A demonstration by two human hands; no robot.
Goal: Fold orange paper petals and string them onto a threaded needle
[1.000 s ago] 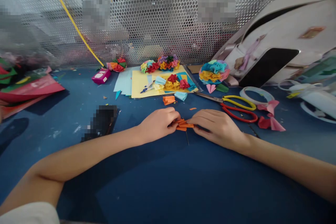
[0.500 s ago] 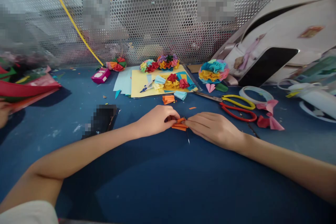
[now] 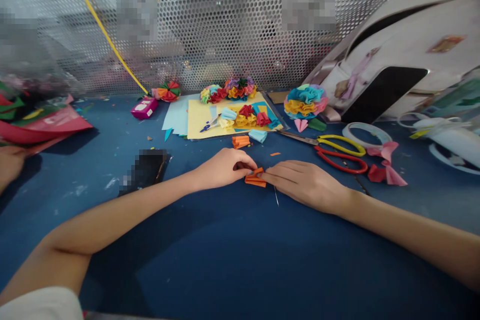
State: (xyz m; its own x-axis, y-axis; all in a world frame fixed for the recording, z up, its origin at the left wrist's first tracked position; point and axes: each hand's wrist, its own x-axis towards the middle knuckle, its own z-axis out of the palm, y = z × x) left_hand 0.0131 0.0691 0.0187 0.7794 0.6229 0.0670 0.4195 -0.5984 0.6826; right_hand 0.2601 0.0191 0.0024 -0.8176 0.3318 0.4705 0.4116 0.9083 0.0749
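Note:
Between my two hands a small pleated piece of orange paper (image 3: 255, 178) is held just over the blue table. My left hand (image 3: 225, 169) pinches its left end between thumb and fingers. The fingertips of my right hand (image 3: 311, 186), pressed together, grip its right edge; the right thumb is mostly hidden. A thin needle-like sliver (image 3: 276, 196) sticks out below my right fingers. Just beyond the hands lie another orange pleated paper piece (image 3: 240, 141) and a light blue one (image 3: 258, 135).
Scissors (image 3: 340, 154), a tape roll (image 3: 367, 135) and pink paper bows (image 3: 388, 165) lie right, before a pale backpack (image 3: 408, 35). Paper sheets (image 3: 195, 122) and a paper pompom (image 3: 305, 101) stand behind. Left are a dark phone (image 3: 150, 170) and another person's hand (image 3: 10, 165).
The needle-like sliver has swung a little to the right, and more of the orange paper shows. At the far left, the other person's hand and the red wrapped item have moved further into view.

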